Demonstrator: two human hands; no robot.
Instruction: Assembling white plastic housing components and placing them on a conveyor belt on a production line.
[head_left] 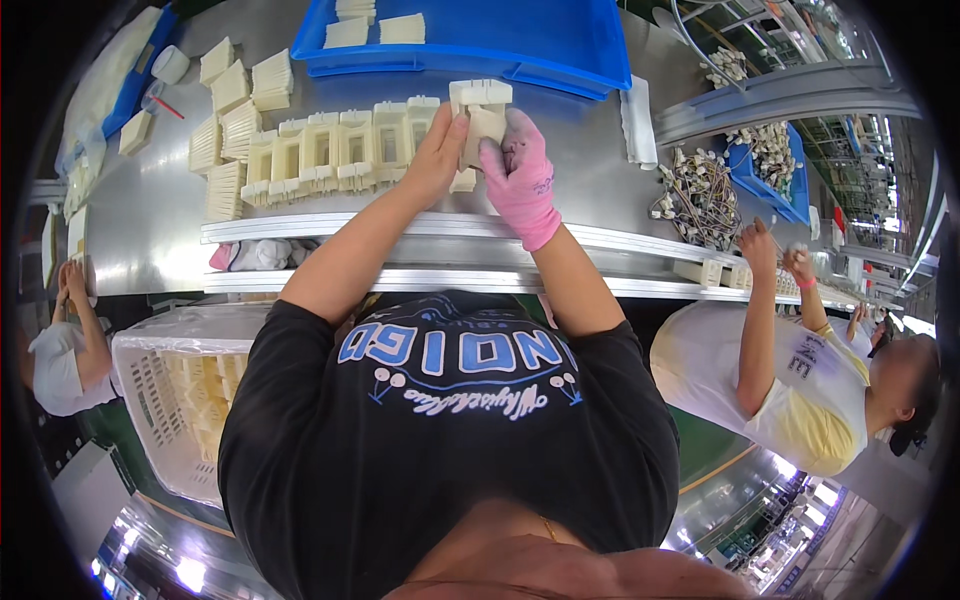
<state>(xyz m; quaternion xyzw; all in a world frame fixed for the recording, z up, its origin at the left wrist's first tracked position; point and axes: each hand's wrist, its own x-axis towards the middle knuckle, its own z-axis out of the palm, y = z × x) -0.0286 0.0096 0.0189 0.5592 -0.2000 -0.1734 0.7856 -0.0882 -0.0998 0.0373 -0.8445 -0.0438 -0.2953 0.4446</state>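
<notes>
Over the metal table, my two hands come together on a cream plastic housing [481,93] with a wide top block. My bare left hand [436,158] grips its left side, thumb along the edge. My right hand [521,178], in a pink glove with dark-stained fingertips, has its thumb and fingers closed on the right side; what lies under those fingers is hidden. Left of my hands stands a row of similar open cream housings [322,152]. Beyond it lie several stacks of thin cream plastic pieces [240,128].
A blue tray [455,72] with cream stacks sits behind my hands. Metal rails [600,240] edge the table. Wired connectors [697,198] are heaped at right, beside a blue bin [775,195]. A co-worker [765,370] works there. A white crate [165,400] stands at lower left.
</notes>
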